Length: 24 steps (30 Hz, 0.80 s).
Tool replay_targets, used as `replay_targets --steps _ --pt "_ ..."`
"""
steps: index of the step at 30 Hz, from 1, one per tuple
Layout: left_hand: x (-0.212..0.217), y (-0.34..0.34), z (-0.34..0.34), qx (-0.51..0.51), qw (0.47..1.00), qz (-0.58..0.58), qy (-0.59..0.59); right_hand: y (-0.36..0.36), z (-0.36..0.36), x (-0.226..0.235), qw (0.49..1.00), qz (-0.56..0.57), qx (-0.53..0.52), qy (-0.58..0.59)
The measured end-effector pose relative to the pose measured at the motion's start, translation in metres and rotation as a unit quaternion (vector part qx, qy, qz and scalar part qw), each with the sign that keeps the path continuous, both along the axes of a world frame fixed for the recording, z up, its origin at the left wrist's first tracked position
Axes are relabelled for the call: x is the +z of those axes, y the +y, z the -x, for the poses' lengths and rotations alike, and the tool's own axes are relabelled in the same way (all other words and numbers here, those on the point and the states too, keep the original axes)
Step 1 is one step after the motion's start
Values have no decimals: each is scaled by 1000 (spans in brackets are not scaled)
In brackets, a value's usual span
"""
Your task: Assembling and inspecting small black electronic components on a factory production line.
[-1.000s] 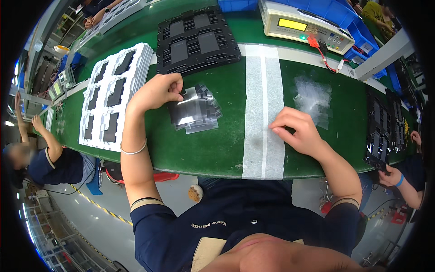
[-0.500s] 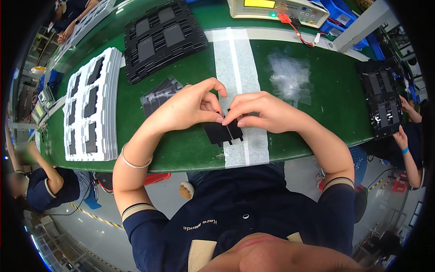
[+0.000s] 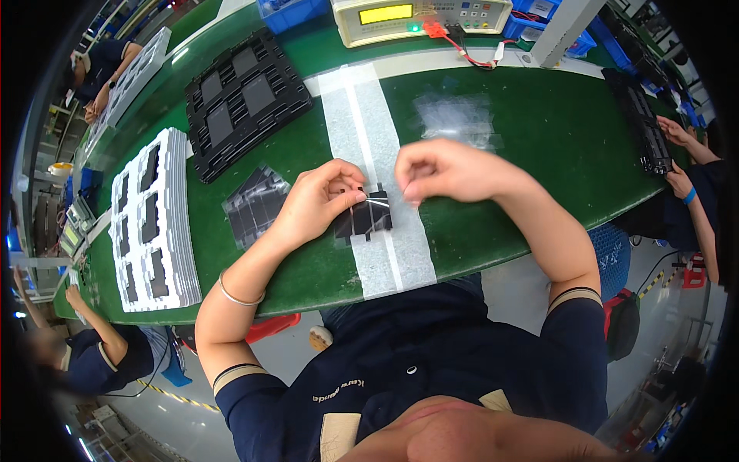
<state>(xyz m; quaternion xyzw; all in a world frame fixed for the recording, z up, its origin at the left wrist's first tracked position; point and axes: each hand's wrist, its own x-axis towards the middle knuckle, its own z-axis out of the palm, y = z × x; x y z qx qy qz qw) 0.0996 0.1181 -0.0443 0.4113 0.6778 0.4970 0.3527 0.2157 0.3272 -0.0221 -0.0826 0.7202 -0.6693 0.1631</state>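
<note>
My left hand (image 3: 327, 196) pinches the upper left part of a flat black piece (image 3: 371, 219) with small tabs along its edges. The piece rests over the pale strip (image 3: 412, 262) taped down the green table, and bright glints cross its glossy face. Up and to the right of it, apart from the piece, my right hand (image 3: 443, 171) is curled with thumb and forefinger close together. It is slightly blurred, and whatever lies between its fingertips cannot be made out. Beside my left forearm lie several dark flat pieces under clear film (image 3: 254, 204).
Stacked white trays (image 3: 165, 223) with black pieces stand left; a black tray (image 3: 246, 100) lies behind. Clear film sheets (image 3: 458, 119) are at right. A meter (image 3: 419, 19) with red leads sits at the back. A co-worker's hands (image 3: 677, 181) hold a black tray (image 3: 643, 123) far right.
My right hand has let go of the black piece and moved up and right. My left hand still grips the piece, whose face now looks glossier. The view has shifted somewhat.
</note>
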Motion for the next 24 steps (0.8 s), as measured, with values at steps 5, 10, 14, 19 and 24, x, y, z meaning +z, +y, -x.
replay_targets --steps 5,10,14,19,24 --pt "10 3 -4 9 960 -33 277 45 1 -4 874 -429 -199 111" --pt "12 11 84 119 900 -81 412 48 8 0 783 -412 -313 345" --pt "19 -7 212 306 786 14 537 0 -8 37 897 381 -86 208" --pt "6 -36 317 286 740 352 497 -46 -44 67 809 544 50 217" --pt "9 -5 314 291 714 388 504 -38 -56 75 812 529 89 232"
